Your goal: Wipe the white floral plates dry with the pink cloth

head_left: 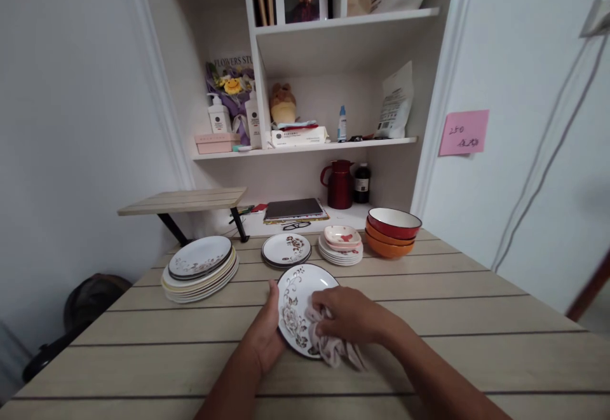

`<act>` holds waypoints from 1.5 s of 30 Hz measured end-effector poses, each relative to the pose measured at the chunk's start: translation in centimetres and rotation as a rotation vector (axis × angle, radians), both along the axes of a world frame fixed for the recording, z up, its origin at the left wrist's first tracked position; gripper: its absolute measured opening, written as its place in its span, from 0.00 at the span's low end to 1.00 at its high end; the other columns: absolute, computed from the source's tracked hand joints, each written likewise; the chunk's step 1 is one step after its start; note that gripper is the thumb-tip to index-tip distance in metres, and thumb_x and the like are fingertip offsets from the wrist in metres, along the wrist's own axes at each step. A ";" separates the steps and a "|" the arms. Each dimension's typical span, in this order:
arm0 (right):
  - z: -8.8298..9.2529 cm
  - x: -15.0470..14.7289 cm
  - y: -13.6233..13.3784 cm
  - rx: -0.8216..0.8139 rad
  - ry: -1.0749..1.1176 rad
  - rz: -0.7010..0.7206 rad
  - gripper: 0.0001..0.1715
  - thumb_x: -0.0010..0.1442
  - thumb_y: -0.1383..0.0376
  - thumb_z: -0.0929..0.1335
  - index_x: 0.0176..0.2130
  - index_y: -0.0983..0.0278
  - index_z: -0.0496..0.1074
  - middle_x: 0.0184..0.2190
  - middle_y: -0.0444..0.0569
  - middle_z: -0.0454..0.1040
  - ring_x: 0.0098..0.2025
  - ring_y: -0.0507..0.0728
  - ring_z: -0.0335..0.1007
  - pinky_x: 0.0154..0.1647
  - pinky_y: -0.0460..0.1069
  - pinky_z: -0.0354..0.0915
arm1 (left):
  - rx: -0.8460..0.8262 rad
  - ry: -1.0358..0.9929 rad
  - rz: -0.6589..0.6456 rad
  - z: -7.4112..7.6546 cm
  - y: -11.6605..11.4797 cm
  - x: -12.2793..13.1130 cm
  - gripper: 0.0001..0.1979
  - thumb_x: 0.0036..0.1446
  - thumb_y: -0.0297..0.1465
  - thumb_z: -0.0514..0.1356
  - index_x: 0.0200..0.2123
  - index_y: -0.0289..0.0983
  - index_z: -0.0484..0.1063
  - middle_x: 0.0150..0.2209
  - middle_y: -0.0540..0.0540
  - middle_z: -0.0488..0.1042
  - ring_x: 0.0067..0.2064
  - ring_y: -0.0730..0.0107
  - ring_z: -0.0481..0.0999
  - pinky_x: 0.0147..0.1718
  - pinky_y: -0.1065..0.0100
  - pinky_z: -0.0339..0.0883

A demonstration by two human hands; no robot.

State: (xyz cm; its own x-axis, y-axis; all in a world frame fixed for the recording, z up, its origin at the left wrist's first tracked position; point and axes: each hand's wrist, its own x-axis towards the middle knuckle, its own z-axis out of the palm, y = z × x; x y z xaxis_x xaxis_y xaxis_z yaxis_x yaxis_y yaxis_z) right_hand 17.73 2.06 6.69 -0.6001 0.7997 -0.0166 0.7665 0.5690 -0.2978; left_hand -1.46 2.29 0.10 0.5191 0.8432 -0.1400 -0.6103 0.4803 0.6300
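Observation:
A white plate with a dark rim and brown flower pattern is tilted up above the table in front of me. My left hand grips its left edge, thumb along the rim and the fingers hidden beneath. Against the plate's face, my right hand presses a crumpled pale cloth, closed around it. Just behind lies a short stack of similar flowered plates. Further left stands a taller stack of larger plates, with a dark-rimmed flowered one on top.
Small plates bear a pink-patterned dish; beside them are stacked red and orange bowls. A raised wooden stand is at the back left. A red jug and dark notebook sit under the white shelf.

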 end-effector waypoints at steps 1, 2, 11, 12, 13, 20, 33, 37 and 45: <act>0.0 -0.4 -0.2 -0.016 0.027 0.038 0.15 0.52 0.57 0.68 0.40 0.59 0.71 0.39 0.48 0.76 0.40 0.59 0.69 0.34 0.48 0.56 | 0.002 0.006 0.014 0.2 -0.1 0.1 0.36 0.57 0.52 0.48 0.60 0.34 0.60 0.56 0.35 0.69 0.59 0.52 0.65 0.59 0.52 0.53; -0.1 -0.8 -0.5 -0.026 0.063 0.071 0.15 0.52 0.57 0.68 0.40 0.59 0.71 0.40 0.48 0.75 0.41 0.59 0.69 0.35 0.48 0.56 | 0.005 0.014 0.032 0.4 -0.2 0.1 0.35 0.57 0.51 0.49 0.60 0.34 0.61 0.55 0.35 0.70 0.59 0.52 0.66 0.59 0.53 0.54; -1.5 -4.0 0.8 0.155 0.269 -0.030 0.13 0.59 0.62 0.64 0.46 0.58 0.68 0.46 0.47 0.70 0.44 0.56 0.68 0.42 0.48 0.58 | -0.030 0.062 0.101 1.2 -0.5 0.6 0.32 0.58 0.48 0.52 0.59 0.34 0.61 0.52 0.36 0.73 0.55 0.54 0.71 0.57 0.54 0.58; -1.5 -3.9 1.2 0.183 0.251 -0.081 0.13 0.60 0.62 0.63 0.46 0.58 0.67 0.47 0.48 0.70 0.44 0.56 0.68 0.40 0.48 0.58 | -0.017 0.050 0.103 1.2 -0.5 0.6 0.31 0.59 0.47 0.51 0.59 0.35 0.61 0.53 0.36 0.73 0.56 0.55 0.70 0.58 0.53 0.56; -1.5 -3.8 1.6 0.202 0.230 -0.132 0.13 0.61 0.62 0.62 0.47 0.58 0.67 0.48 0.48 0.70 0.44 0.57 0.68 0.39 0.48 0.58 | -0.007 0.042 0.101 1.0 -0.3 0.6 0.31 0.59 0.47 0.51 0.60 0.35 0.60 0.54 0.36 0.72 0.57 0.55 0.69 0.59 0.53 0.55; -1.2 0.0 2.9 0.159 0.040 -0.302 0.16 0.61 0.61 0.62 0.49 0.58 0.67 0.46 0.51 0.73 0.43 0.60 0.70 0.33 0.48 0.56 | -0.016 0.107 0.060 0.0 0.1 0.1 0.36 0.56 0.51 0.50 0.61 0.35 0.59 0.56 0.35 0.69 0.59 0.53 0.66 0.61 0.52 0.50; -0.4 -2.4 -1.2 0.032 0.125 0.170 0.14 0.55 0.61 0.67 0.43 0.57 0.69 0.44 0.47 0.74 0.45 0.59 0.69 0.38 0.49 0.57 | -0.020 0.094 0.031 1.5 -0.7 0.3 0.33 0.58 0.50 0.50 0.58 0.32 0.63 0.51 0.35 0.74 0.56 0.53 0.69 0.57 0.54 0.57; -1.4 -4.1 -0.3 0.133 0.196 0.016 0.13 0.58 0.62 0.64 0.45 0.57 0.68 0.45 0.48 0.71 0.43 0.57 0.68 0.38 0.48 0.57 | -0.030 0.117 0.088 1.5 -0.7 0.4 0.33 0.57 0.49 0.52 0.58 0.32 0.63 0.50 0.35 0.75 0.54 0.53 0.71 0.57 0.54 0.58; -1.4 -1.7 2.7 0.310 0.216 -0.311 0.16 0.62 0.63 0.61 0.50 0.53 0.66 0.47 0.47 0.68 0.42 0.56 0.67 0.32 0.47 0.54 | 0.058 0.026 0.106 0.8 -0.4 0.3 0.30 0.60 0.44 0.50 0.61 0.35 0.58 0.56 0.37 0.69 0.60 0.58 0.65 0.62 0.56 0.49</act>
State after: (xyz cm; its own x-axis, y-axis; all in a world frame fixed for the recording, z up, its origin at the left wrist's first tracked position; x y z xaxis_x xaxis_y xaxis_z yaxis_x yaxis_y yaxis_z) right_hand 16.07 4.74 5.29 -0.2951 0.8893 0.3493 0.8539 0.4095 -0.3213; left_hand -1.15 1.85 0.94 0.4237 0.9000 -0.1020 -0.6387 0.3767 0.6709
